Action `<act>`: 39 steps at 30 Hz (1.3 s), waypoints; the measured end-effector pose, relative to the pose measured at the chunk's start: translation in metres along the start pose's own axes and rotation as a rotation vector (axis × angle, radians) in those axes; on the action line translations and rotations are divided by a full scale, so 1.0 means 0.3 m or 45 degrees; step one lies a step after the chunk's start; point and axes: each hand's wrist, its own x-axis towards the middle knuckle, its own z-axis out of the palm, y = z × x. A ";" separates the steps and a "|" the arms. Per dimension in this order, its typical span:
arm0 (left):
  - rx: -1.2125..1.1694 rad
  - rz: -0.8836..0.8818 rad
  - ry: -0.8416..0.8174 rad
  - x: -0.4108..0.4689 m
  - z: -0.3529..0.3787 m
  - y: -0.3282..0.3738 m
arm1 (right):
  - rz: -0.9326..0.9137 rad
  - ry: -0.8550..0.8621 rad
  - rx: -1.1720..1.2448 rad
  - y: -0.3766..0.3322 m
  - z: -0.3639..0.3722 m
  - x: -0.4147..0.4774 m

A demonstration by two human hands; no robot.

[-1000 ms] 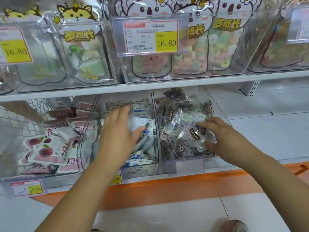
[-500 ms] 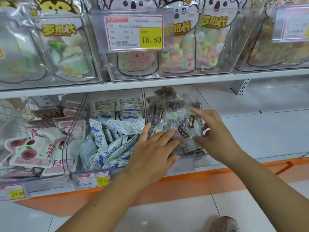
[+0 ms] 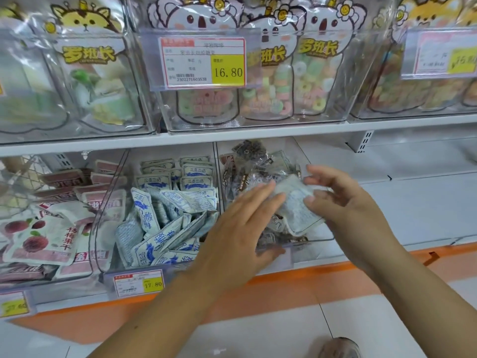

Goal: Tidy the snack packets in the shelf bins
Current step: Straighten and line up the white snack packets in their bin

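Pale printed film: one packet [image 3: 296,205], held over the front half of the clear bin [image 3: 317,239] that carries dark-labelled clear packets [image 3: 244,177].

Left hand [image 3: 237,228]: fingers [image 3: 258,196] straight and together, laid flat against the packet's left side and gripping nothing; probably steadying it.

Right hand [image 3: 346,202]: fingers [image 3: 313,200] curled with the thumb above, pinching the packet's right edge as far as the blur allows.

Likely purpose: squaring the packet before laying it among the rest.

Left of the left fingers: blue packets [image 3: 165,218], tumbled in front and upright behind. Beyond them: pink packets [image 3: 38,236].

Above both sets of fingers: shelf [image 3: 232,137] carrying candy bags [image 3: 304,81] and a price tag [image 3: 204,63].

In the way: the bin's front wall below the fingers, and the loose heap under the packet.
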 end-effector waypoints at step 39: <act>-0.063 -0.442 -0.238 -0.064 -0.072 -0.167 | 0.050 -0.423 -1.087 0.077 0.086 0.123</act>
